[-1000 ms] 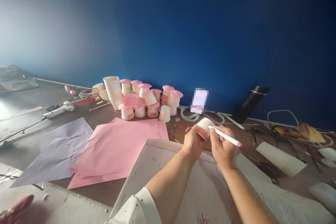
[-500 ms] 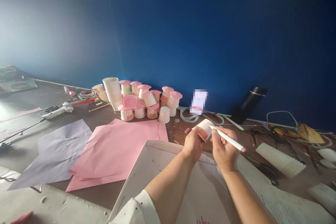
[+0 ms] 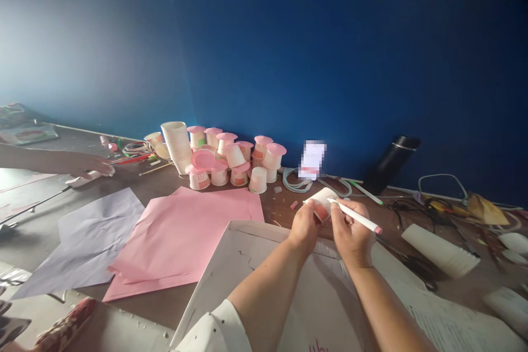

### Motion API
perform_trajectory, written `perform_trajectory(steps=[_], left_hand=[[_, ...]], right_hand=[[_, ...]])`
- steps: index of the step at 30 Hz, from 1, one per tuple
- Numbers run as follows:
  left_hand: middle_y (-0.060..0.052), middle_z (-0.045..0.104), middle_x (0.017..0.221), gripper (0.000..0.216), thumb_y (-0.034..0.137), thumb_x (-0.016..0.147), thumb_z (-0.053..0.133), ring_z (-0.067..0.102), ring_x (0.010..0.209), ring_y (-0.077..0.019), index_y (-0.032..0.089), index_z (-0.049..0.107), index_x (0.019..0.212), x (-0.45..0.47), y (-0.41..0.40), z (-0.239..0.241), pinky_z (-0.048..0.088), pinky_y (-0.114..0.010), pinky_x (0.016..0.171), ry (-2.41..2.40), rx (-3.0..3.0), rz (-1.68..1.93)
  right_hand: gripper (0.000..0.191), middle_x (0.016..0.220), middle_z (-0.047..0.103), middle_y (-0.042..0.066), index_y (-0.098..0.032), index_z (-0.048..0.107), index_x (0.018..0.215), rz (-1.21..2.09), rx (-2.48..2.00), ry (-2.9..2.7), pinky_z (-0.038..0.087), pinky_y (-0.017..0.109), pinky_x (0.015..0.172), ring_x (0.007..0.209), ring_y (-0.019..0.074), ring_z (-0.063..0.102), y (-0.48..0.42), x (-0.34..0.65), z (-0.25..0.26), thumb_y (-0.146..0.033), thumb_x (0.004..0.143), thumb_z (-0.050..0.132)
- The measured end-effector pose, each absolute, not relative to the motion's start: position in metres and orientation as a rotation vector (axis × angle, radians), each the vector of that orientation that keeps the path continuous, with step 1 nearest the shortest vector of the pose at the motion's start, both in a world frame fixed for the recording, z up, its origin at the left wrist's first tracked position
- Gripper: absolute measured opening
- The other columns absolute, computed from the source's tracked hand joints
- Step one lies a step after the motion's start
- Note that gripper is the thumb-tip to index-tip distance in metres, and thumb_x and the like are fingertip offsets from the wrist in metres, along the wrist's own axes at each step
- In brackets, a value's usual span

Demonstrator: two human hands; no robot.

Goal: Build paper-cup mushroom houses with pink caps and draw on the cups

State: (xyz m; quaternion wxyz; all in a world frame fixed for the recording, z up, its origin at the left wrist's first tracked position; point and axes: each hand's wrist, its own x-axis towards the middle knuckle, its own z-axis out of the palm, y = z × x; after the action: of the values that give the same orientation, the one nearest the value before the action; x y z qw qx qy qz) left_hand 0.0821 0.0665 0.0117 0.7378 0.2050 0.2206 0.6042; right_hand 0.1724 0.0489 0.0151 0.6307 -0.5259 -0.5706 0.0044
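A white paper cup (image 3: 320, 198) with a red patch drawn on its side lies tilted between my hands, above the far edge of a white box lid (image 3: 264, 264). My left hand (image 3: 304, 225) is closed around the cup's rim end. In my right hand (image 3: 352, 236) is a white marker (image 3: 358, 216) with a pink end, its tip at the cup's wall. Left of them, several small cups with pink paper tops (image 3: 220, 165) are grouped together, some with windows drawn on.
Pink paper sheets (image 3: 193, 236) and a lilac sheet (image 3: 91, 236) lie left. A tall cup stack (image 3: 176, 146), a phone (image 3: 312, 160), a black bottle (image 3: 391, 162) and nested cups (image 3: 439, 250) stand or lie around. Another person's hand (image 3: 93, 165) rests at a power strip.
Another person's arm has come in from the left to the power strip, and a shoe shows at lower left. The cup and marker in my hands have shifted slightly.
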Motion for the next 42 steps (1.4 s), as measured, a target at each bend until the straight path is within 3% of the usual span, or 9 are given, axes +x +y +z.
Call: perform_trajectory(steps=[9, 15, 22, 30, 37, 42], left_hand=[[-0.009, 0.072, 0.083, 0.017, 0.028, 0.087, 0.062, 0.068, 0.099, -0.0259, 0.018, 0.064, 0.074, 0.0828, 0.0662, 0.0163, 0.050, -0.035, 0.096, 0.496, 0.374, 1.319], [-0.009, 0.076, 0.099, 0.009, 0.026, 0.086, 0.066, 0.069, 0.107, -0.0258, 0.019, 0.069, 0.088, 0.0819, 0.0680, 0.0176, 0.052, -0.036, 0.097, 0.489, 0.282, 1.312], [-0.012, 0.076, 0.102, 0.016, 0.025, 0.090, 0.060, 0.070, 0.105, -0.0243, 0.015, 0.071, 0.090, 0.0810, 0.0685, 0.0176, 0.054, -0.032, 0.093, 0.496, 0.255, 1.282], [-0.010, 0.077, 0.098, 0.008, 0.024, 0.085, 0.065, 0.070, 0.106, -0.0269, 0.018, 0.070, 0.085, 0.0792, 0.0666, 0.0188, 0.056, -0.036, 0.092, 0.496, 0.248, 1.292], [-0.013, 0.076, 0.101, 0.020, 0.025, 0.091, 0.058, 0.070, 0.103, -0.0253, 0.013, 0.073, 0.089, 0.0784, 0.0673, 0.0189, 0.054, -0.031, 0.090, 0.468, 0.233, 1.262], [-0.011, 0.076, 0.098, 0.013, 0.025, 0.090, 0.060, 0.070, 0.099, -0.0236, 0.016, 0.068, 0.093, 0.0777, 0.0672, 0.0183, 0.054, -0.031, 0.086, 0.480, 0.223, 1.282]], right_hand=[[0.032, 0.081, 0.070, 0.008, -0.018, 0.066, 0.090, -0.018, -1.257, -1.303, 0.051, 0.028, 0.052, 0.057, 0.0163, 0.060, 0.0472, 0.1698, 0.0190, -0.050, 0.091, 0.064], [0.034, 0.074, 0.067, 0.006, -0.019, 0.065, 0.088, -0.033, -1.259, -1.316, 0.049, 0.028, 0.051, 0.055, 0.0165, 0.058, 0.0465, 0.1692, 0.0208, -0.054, 0.091, 0.062], [0.032, 0.070, 0.065, 0.004, -0.019, 0.065, 0.088, -0.036, -1.255, -1.319, 0.048, 0.028, 0.050, 0.052, 0.0155, 0.055, 0.0468, 0.1690, 0.0206, -0.051, 0.091, 0.063], [0.034, 0.072, 0.065, 0.005, -0.019, 0.065, 0.090, -0.054, -1.243, -1.343, 0.048, 0.029, 0.051, 0.053, 0.0158, 0.056, 0.0473, 0.1701, 0.0186, -0.053, 0.093, 0.061], [0.029, 0.072, 0.065, 0.004, -0.019, 0.065, 0.090, -0.050, -1.228, -1.349, 0.047, 0.028, 0.051, 0.054, 0.0152, 0.054, 0.0468, 0.1691, 0.0169, -0.048, 0.094, 0.062], [0.025, 0.069, 0.063, 0.002, -0.019, 0.065, 0.090, -0.032, -1.233, -1.339, 0.047, 0.028, 0.052, 0.054, 0.0154, 0.054, 0.0473, 0.1703, 0.0149, -0.044, 0.094, 0.063]])
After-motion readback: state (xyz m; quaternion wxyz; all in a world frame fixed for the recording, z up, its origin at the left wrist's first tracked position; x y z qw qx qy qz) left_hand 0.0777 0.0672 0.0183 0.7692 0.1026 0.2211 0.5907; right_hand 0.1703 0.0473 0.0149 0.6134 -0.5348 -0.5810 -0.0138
